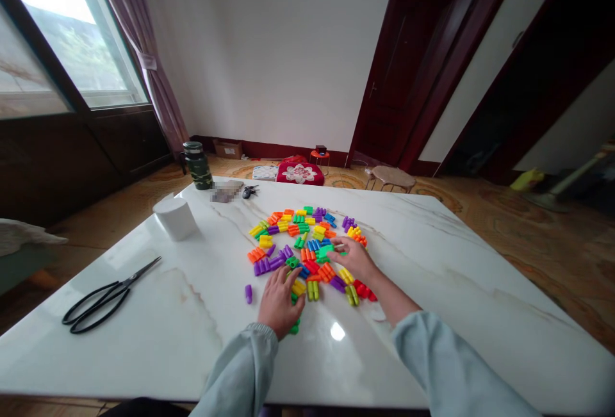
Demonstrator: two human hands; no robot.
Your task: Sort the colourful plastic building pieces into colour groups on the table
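Observation:
Many small coloured plastic pieces lie spread in a rough ring on the white marbled table. My left hand rests at the near left of them, its fingers curved around a green piece and beside yellow pieces. My right hand reaches in from the right, thumb and fingers around a light green block near the middle. Red pieces lie below my right hand. A single purple piece stands apart, left of my left hand.
Black scissors lie at the left of the table. A white paper roll, a green camouflage flask and keys are farther back. Beyond the table is a round stool.

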